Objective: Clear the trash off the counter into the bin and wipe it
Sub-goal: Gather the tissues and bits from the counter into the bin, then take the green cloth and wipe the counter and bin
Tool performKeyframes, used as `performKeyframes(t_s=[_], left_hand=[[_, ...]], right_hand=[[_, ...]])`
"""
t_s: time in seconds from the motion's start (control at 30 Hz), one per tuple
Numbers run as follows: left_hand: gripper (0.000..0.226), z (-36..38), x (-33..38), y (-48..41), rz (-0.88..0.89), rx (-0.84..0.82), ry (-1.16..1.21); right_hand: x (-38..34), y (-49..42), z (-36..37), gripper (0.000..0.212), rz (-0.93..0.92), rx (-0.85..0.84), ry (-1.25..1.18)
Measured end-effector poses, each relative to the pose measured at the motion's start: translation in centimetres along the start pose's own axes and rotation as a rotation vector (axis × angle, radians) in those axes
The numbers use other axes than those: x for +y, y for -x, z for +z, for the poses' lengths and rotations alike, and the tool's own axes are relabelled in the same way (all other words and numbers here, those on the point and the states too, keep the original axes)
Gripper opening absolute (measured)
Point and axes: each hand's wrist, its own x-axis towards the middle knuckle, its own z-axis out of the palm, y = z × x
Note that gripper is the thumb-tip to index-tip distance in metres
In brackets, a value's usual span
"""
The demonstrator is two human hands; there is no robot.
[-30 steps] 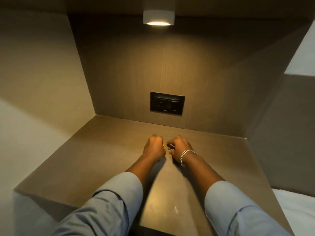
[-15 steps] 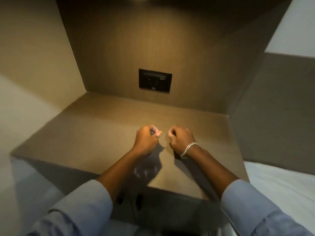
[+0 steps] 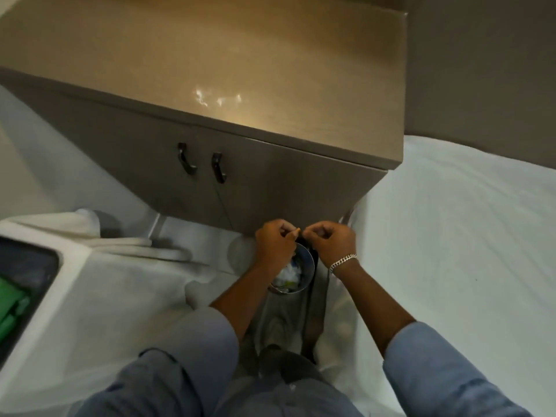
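Note:
Both my hands hover close together over a small round metal bin (image 3: 311,267) on the floor, just in front of the cabinet. My left hand (image 3: 275,242) is closed, with a tiny tan scrap (image 3: 298,236) pinched at its fingertips. My right hand (image 3: 329,239), with a bracelet at the wrist, is a closed fist; anything inside it is hidden. White crumpled trash (image 3: 289,273) lies inside the bin. The tan counter top (image 3: 210,70) above looks bare and shows a light reflection.
The cabinet under the counter has two dark door handles (image 3: 187,159) (image 3: 218,167). A white sheet (image 3: 466,236) spreads to the right. At left are a white folded towel (image 3: 90,233) and a dark tray holding something green (image 3: 12,299). My legs fill the bottom.
My hands have come off the counter top and dropped to floor level above the bin. The view has tilted down from the back wall to the cabinet front and floor.

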Motion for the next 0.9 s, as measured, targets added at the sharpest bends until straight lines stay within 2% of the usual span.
performKeyframes(t_s=[0.17, 0.27, 0.4, 0.5, 0.63, 0.73, 0.8, 0.9], left_hand=[[0.023, -0.4, -3.3, 0.2, -0.113, -0.031, -0.018], [0.024, -3.5, -5.3, 1.3, -0.143, -0.005, 0.069], [0.02, -9.9, -8.0, 4.1, -0.149, 0.111, 0.164], [0.013, -16.3, -10.0, 7.0, -0.173, 0.333, 0.238], [0.015, -27.2, -14.1, 11.9, -0.265, 0.78, 0.238], [0.027, -34.8, -18.0, 15.0, -0.394, 1.097, 0.091], [0.03, -38.2, -20.3, 15.5, -0.478, 1.111, 0.015], [0.039, -41.0, -23.1, 14.1, -0.585, 0.95, 0.076]], right_hand=[[3.1, 0.0, 1.6, 0.009, 0.05, 0.016, 0.109], [3.1, 0.2, 1.4, 0.01, 0.039, 0.042, 0.156], [-0.2, 1.2, 3.3, 0.009, -0.011, -0.032, 0.126], [-5.1, 3.1, 8.5, 0.007, -0.161, -0.132, 0.122], [-13.5, 8.3, 19.4, 0.008, -0.468, -0.362, 0.133], [-18.7, 13.2, 27.5, 0.008, -0.667, -0.545, 0.12], [-21.2, 15.6, 32.1, 0.008, -0.763, -0.601, 0.119], [-23.9, 17.7, 38.3, 0.032, -0.864, -0.682, 0.277]])
